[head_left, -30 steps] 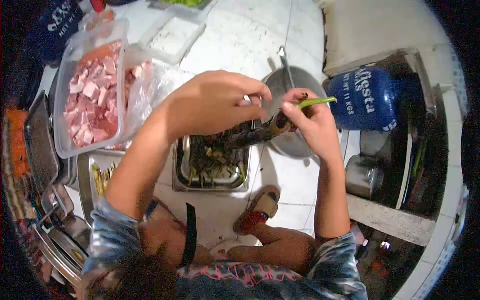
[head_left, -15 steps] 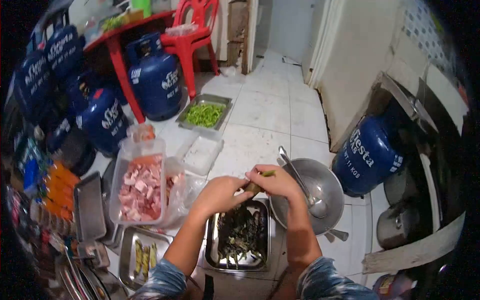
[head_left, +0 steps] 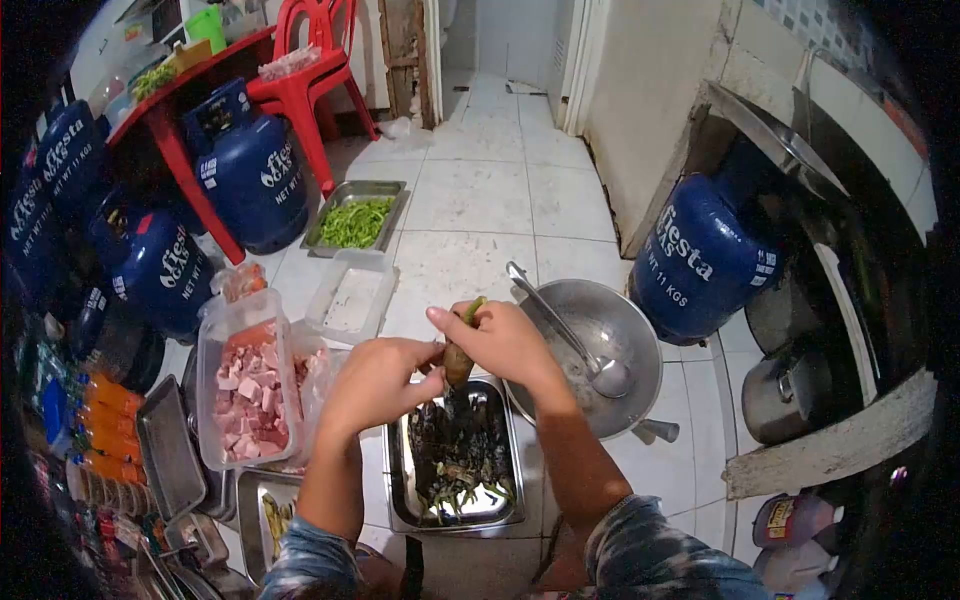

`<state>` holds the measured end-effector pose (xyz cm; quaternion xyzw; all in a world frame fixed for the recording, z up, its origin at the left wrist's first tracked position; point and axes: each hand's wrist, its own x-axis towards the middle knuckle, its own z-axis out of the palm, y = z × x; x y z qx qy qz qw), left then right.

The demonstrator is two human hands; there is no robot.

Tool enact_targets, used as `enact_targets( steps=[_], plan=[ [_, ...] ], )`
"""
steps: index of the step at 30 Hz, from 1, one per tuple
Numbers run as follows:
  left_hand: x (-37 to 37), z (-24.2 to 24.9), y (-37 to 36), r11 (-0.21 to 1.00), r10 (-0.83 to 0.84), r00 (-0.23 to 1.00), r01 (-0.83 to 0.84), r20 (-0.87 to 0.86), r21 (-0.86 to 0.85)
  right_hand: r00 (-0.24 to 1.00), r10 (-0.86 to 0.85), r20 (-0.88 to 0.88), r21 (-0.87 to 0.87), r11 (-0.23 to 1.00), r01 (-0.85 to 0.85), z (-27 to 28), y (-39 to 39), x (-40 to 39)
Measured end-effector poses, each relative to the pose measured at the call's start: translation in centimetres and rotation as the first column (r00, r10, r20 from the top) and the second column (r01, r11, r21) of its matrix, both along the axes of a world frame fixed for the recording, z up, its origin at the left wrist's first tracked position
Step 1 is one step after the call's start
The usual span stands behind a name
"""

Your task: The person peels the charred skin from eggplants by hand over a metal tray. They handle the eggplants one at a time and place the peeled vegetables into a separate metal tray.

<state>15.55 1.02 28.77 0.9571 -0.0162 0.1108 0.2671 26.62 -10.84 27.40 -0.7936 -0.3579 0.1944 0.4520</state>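
Between my hands hangs a roasted eggplant, its green stem upward and its body brownish and partly charred. My right hand grips it near the stem. The fingers of my left hand are pinched together at its side; whether a bit of skin is in them is too small to tell. Right below is a steel tray with several blackened eggplants and green stem ends. At lower left, partly behind my left arm, another steel tray holds peeled eggplants.
A large metal pan with a ladle stands right of my hands. To the left are a plastic tub of cut meat and a clear container. Sliced green peppers fill a tray ahead. Blue gas cylinders flank both sides.
The eggplant now hangs more upright, with its stem pointing up and its body showing more. My left fingers have moved to its side. The view has shifted, so the surroundings appear further left.
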Motion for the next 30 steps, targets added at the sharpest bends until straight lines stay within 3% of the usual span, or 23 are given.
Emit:
enact_targets(
  steps=[3, 7, 11, 20, 26, 30],
  plan=[
    [-0.1, -0.1, -0.3, 0.983, 0.067, 0.996, -0.076, -0.06, -0.167, 0.995, -0.075, 0.071, 0.082, 0.994, 0.069, -0.4, 0.4, -0.2],
    [0.1, -1.9, -0.3, 0.917, 0.152, 0.988, -0.151, -0.027, -0.37, 0.988, -0.102, 0.116, -0.038, 0.994, 0.107, 0.2, 0.7, -0.7],
    [-0.3, -2.7, -0.2, 0.935, 0.199, 0.98, -0.187, 0.008, -0.302, 0.967, 0.043, 0.25, -0.069, 0.997, -0.026, 0.0, 1.2, -1.4],
    [-1.3, -2.5, -0.6, 0.878, 0.278, 0.96, -0.24, 0.033, -0.414, 0.92, -0.071, 0.385, -0.02, 0.996, 0.085, 0.0, 2.0, -2.8],
    [-1.3, -3.1, -0.7, 0.841, 0.259, 0.964, -0.199, 0.052, -0.504, 0.943, -0.138, 0.303, -0.001, 0.989, 0.145, 0.5, 1.7, -3.4],
    [-1.3, -2.4, -1.1, 0.864, 0.31, 0.95, -0.271, 0.025, -0.423, 0.922, -0.109, 0.371, 0.011, 0.994, 0.113, 0.5, 1.7, -3.6]
  ],
)
